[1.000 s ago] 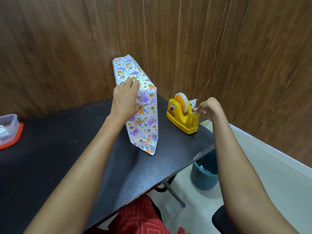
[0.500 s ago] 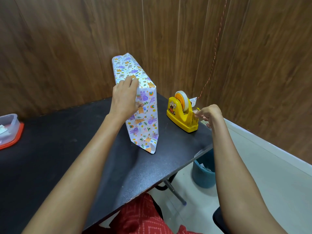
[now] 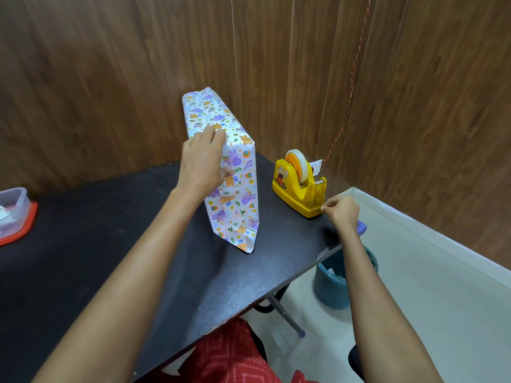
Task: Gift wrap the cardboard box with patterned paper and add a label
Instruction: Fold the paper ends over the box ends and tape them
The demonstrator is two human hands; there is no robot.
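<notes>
Your left hand (image 3: 201, 164) grips the upright wrapped box (image 3: 237, 200) near its top. Your right hand (image 3: 341, 210), off to the box's right beside the tape dispenser (image 3: 297, 186), has its fingers pinched; whether on tape is unclear.

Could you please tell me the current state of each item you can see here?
Wrapped box, standing on edge on the table, steadied at the top.
Left hand, gripping the box's top near corner.
Tape dispenser, upright on the table, roll loaded.
Right hand, fingers pinched beside the dispenser; tape between them too faint to confirm.
Clear container, resting on a red lid.
Bin, on the floor, open, scraps inside.
</notes>
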